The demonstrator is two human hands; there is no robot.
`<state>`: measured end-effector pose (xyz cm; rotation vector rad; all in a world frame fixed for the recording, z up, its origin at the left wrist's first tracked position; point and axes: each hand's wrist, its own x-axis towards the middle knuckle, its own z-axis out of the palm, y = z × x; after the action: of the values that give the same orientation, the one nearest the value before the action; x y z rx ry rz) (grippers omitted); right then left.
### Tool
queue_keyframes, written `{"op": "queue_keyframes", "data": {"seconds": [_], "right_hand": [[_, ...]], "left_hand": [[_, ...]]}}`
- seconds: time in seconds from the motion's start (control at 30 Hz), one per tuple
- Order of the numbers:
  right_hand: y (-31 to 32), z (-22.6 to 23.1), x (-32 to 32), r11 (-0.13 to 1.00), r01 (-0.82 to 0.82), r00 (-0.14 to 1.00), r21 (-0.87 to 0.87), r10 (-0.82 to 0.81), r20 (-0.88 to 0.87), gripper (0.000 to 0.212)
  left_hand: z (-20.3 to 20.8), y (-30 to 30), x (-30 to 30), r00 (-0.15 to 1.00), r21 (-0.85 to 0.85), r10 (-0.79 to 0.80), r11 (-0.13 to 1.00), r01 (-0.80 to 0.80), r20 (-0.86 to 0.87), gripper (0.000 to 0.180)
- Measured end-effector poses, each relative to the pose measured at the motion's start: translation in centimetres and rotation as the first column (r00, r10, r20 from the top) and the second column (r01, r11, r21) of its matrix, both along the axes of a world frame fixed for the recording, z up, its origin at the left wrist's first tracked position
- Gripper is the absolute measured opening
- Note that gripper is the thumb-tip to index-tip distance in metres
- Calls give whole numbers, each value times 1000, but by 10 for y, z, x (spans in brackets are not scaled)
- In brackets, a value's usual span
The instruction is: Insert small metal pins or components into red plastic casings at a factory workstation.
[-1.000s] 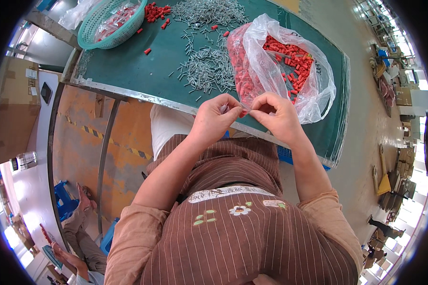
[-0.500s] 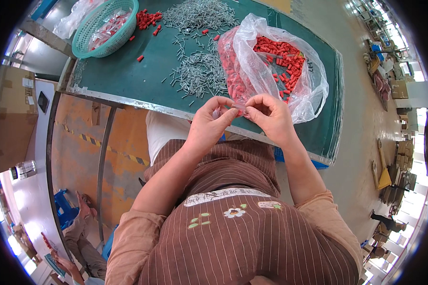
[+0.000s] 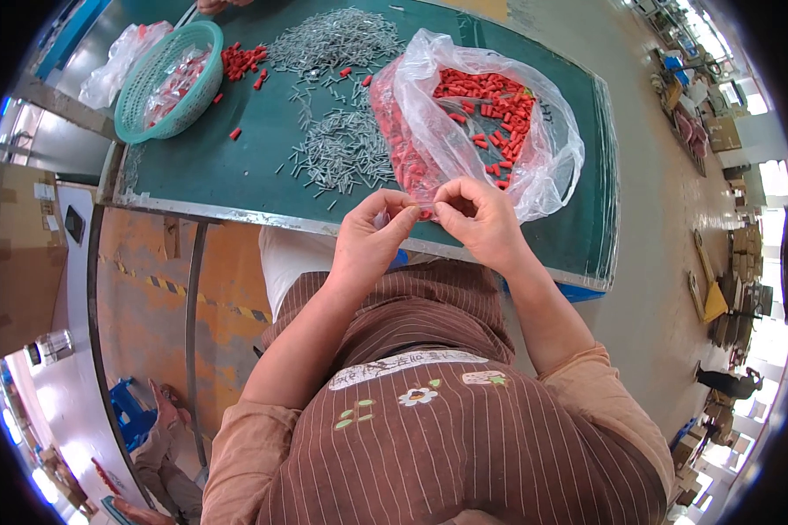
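My left hand (image 3: 369, 238) and my right hand (image 3: 483, 226) meet just over the table's near edge, thumbs and forefingers pinched. Between their fingertips stretches a small clear plastic bag (image 3: 423, 206), with a bit of red showing low in it. The fingers partly hide it, so its contents are hard to make out. Right behind my hands lies a large clear plastic bag (image 3: 416, 105), its mouth spread wide. Red plastic plugs (image 3: 490, 101) fill much of it. Left of that bag, many grey metal screws (image 3: 341, 150) lie in a loose heap.
The green table (image 3: 263, 184) has a metal edge. A second screw pile (image 3: 337, 39) lies farther back, beside loose red plugs (image 3: 241, 59). At the left stands a teal basket (image 3: 131, 118) holding small filled bags. Another person's hand (image 3: 214, 5) shows at the top edge.
The view has shifted slightly, so the table's contents sit farther left. My hands remain pinched on the small bag, fingertips a little closer together. Another person's hand has appeared at the far left.
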<state>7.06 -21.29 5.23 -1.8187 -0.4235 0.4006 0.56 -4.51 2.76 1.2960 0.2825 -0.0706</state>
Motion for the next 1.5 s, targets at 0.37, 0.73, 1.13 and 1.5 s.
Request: {"op": "queue_keyframes", "data": {"seconds": [0.37, 0.73, 1.13, 1.5], "right_hand": [[-28, 8, -12, 999, 14, 954, -33, -3, 300, 11], [-276, 49, -6, 247, 956, 274, -160, -546, 791, 14], [-41, 24, -31, 977, 191, 872, -91, -127, 473, 17], [-1, -13, -17, 975, 86, 996, 203, -85, -16, 10]], "left_hand": [[8, -14, 2, 983, 115, -179, 976, 183, -43, 10], [4, -32, 10, 969, -409, -247, 885, 222, -8, 46], [13, -28, 0, 982, -352, -189, 920, 173, -10, 59], [5, -11, -13, 986, -280, -169, 947, 156, -19, 49]]}}
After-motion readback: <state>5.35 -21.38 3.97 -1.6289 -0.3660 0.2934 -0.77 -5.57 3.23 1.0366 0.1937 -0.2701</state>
